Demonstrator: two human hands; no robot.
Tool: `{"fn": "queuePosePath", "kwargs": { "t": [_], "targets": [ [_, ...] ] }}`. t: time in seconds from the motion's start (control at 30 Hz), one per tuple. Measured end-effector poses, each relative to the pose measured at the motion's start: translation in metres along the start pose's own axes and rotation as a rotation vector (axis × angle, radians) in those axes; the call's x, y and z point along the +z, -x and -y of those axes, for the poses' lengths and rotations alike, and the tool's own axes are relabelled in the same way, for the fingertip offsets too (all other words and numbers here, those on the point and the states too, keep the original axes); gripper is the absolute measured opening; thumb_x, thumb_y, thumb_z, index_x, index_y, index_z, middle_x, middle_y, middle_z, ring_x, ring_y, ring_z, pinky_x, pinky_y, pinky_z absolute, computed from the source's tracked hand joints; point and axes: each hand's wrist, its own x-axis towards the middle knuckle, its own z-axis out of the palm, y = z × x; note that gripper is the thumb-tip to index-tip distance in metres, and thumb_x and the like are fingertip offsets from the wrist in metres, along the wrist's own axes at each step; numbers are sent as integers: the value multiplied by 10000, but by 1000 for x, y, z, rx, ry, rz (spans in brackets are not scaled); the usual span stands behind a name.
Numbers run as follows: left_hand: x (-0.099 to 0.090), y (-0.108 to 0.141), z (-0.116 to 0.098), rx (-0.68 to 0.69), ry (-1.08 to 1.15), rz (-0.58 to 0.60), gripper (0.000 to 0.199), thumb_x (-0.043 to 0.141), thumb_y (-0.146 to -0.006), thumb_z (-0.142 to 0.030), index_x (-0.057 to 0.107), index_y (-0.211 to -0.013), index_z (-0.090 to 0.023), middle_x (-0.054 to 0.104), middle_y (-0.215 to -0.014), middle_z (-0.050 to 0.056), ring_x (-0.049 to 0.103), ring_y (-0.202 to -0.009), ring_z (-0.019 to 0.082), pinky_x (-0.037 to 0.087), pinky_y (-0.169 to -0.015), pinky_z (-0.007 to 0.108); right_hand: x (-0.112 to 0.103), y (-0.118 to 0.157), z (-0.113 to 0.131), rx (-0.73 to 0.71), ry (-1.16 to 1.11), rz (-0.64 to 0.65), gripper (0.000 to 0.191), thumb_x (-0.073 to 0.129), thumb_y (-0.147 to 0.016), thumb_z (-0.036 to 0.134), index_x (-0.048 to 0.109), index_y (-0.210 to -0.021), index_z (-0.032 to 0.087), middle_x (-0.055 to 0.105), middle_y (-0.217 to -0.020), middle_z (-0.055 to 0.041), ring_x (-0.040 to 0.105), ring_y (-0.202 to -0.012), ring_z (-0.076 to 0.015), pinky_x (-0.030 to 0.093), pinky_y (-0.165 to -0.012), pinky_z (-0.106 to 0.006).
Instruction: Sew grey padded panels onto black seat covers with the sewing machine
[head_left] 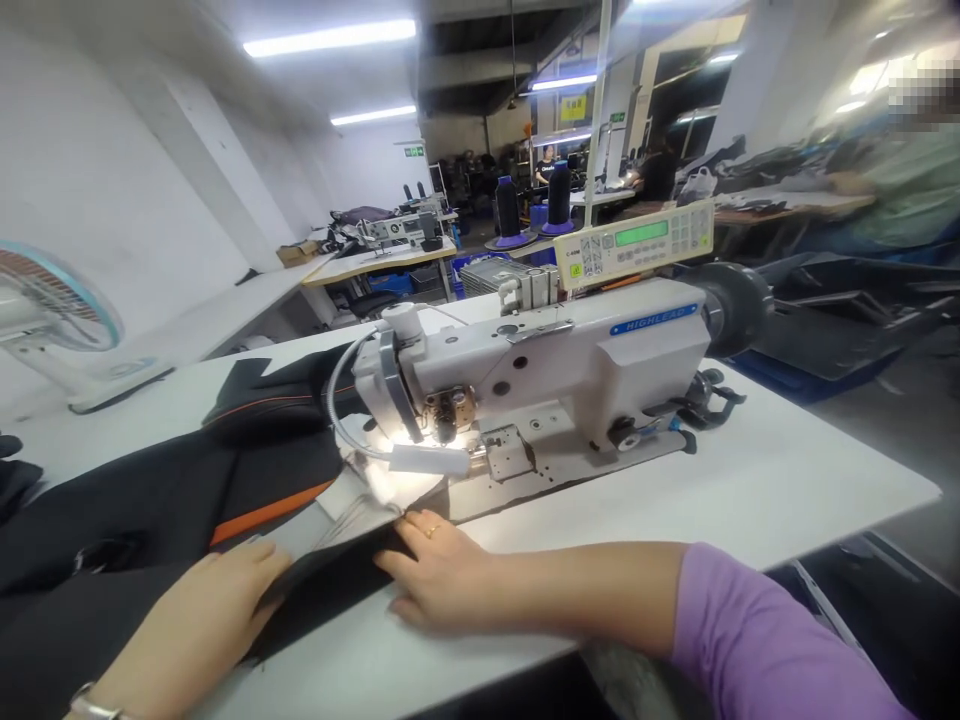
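Observation:
A black fabric piece [330, 580] lies along the front of the white sewing machine [525, 350]. My left hand [202, 610] is closed on the near left part of this fabric, thumb and fingers at its edge. My right hand [442, 570], with a ring on one finger, grips the fabric's upper right edge with its fingertips, just in front of the lit needle area. Pale threads [356, 515] trail beside these fingertips. Left of the machine, larger black fabric panels [150, 490] with an orange strip [270, 512] spread over the table. Lamp glare hides the needle.
A white table [750, 480] carries the machine, with a control panel [637, 245] above it. A fan [52, 310] stands at the left. Black thread cones [559, 200] rise behind. Another person [907, 180] is at the right, partly blurred; others sit farther back.

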Motion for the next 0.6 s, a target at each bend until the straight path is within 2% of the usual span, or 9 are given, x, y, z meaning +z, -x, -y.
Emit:
{"fn": "queuePosePath", "kwargs": {
  "t": [0.07, 0.13, 0.2, 0.3, 0.37, 0.43, 0.53, 0.6],
  "targets": [
    [-10, -5, -16, 48, -15, 0, 195, 453, -812, -148, 625, -872, -217, 652, -925, 53, 618, -843, 248, 446, -761, 388, 5, -14, 6, 32, -48, 48, 545, 538, -840, 531, 538, -1222, 142, 574, -1104, -162, 498, -1053, -286, 416, -923, -408],
    [-12, -14, -37, 98, 0, -3, 253, 471, -773, -100, 604, -967, -192, 633, -989, 78, 599, -926, 262, 438, -776, 386, 12, -28, 11, 24, -104, 115, 468, 553, -837, 480, 598, -1128, 117, 612, -1065, -142, 527, -1013, -270, 433, -906, -387],
    [-6, -24, -50, 113, -7, 7, 282, 452, -759, -44, 593, -970, -167, 629, -988, 95, 599, -932, 258, 438, -751, 360, 20, -38, 16, 28, -123, 176, 393, 546, -839, 447, 646, -1000, 102, 648, -957, -119, 556, -948, -261, 446, -885, -383],
    [-2, -37, -43, 95, -100, 5, 319, 362, -792, 21, 591, -922, -157, 647, -905, 90, 628, -837, 222, 435, -693, 314, 26, -39, 21, 46, -90, 153, 435, 505, -866, 485, 640, -1053, 116, 652, -981, -123, 557, -1002, -276, 419, -933, -426],
    [-9, -45, -31, 104, -154, -12, 345, 321, -816, 30, 594, -922, -154, 653, -797, 73, 637, -741, 208, 431, -645, 298, 26, -36, 23, 14, -53, 107, 457, 489, -885, 488, 603, -1147, 132, 618, -1130, -139, 526, -1097, -278, 373, -998, -438],
    [-20, -51, -29, 98, -197, -45, 339, 311, -838, 14, 596, -945, -136, 643, -731, 76, 634, -699, 226, 436, -627, 314, 25, -33, 24, -19, -14, 100, 447, 481, -895, 478, 596, -1160, 136, 571, -1231, -154, 503, -1147, -279, 347, -1025, -428],
    [-24, -60, -48, 104, -250, -141, 321, 311, -882, -44, 592, -1016, -124, 642, -865, 125, 622, -815, 267, 457, -693, 371, 26, -30, 26, -67, 4, 97, 455, 492, -891, 464, 583, -1181, 125, 586, -1213, -145, 519, -1124, -272, 363, -1013, -393],
    [-14, -67, -65, 125, -273, -271, 308, 333, -905, -91, 589, -1072, -128, 627, -989, 152, 601, -920, 281, 469, -747, 388, 29, -28, 28, -142, -3, 90, 462, 512, -881, 449, 577, -1192, 114, 623, -1148, -123, 545, -1078, -262, 359, -1024, -381]
  ]
}}
